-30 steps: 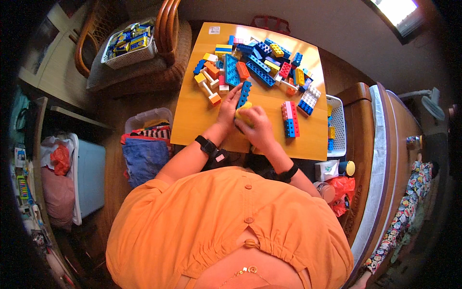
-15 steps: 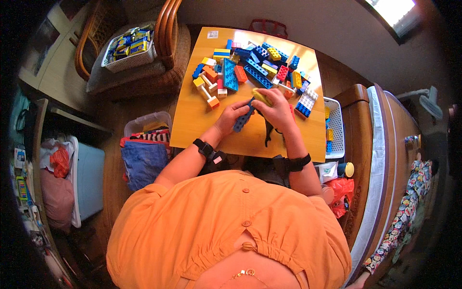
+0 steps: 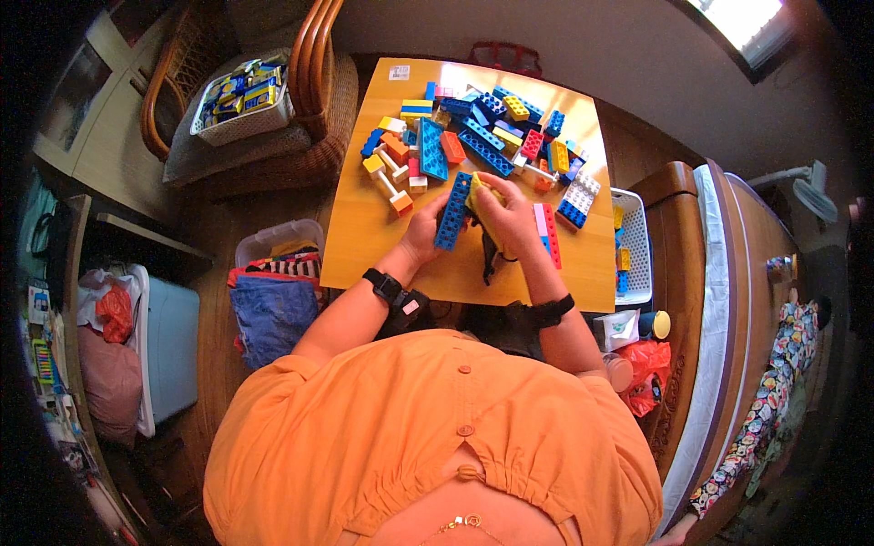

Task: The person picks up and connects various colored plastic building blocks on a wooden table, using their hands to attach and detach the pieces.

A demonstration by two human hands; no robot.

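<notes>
My left hand [image 3: 423, 233] is closed around the near end of a long blue building brick [image 3: 452, 214], holding it tilted above the table with its studded face up. Pressed against the brick's right side is a crumpled yellow piece that looks like a cloth [image 3: 474, 193], gripped by my right hand [image 3: 512, 218]. Below my right hand hangs a black strap-like thing [image 3: 490, 259]; what it is fixed to is hidden. A red and pink brick piece [image 3: 548, 235] lies on the table beside my right forearm.
Many building bricks [image 3: 492, 136] in several colours cover the far half of the wooden table [image 3: 364, 246]. A white basket [image 3: 635, 273] with bricks stands at the right. On the left are a wicker chair [image 3: 319, 136] with a basket of packets [image 3: 241, 132] and a clothes bin [image 3: 273, 238].
The blue brick has turned more upright and its studded face shows more. My right hand and the yellow cloth have shifted slightly nearer, uncovering the red and pink piece.
</notes>
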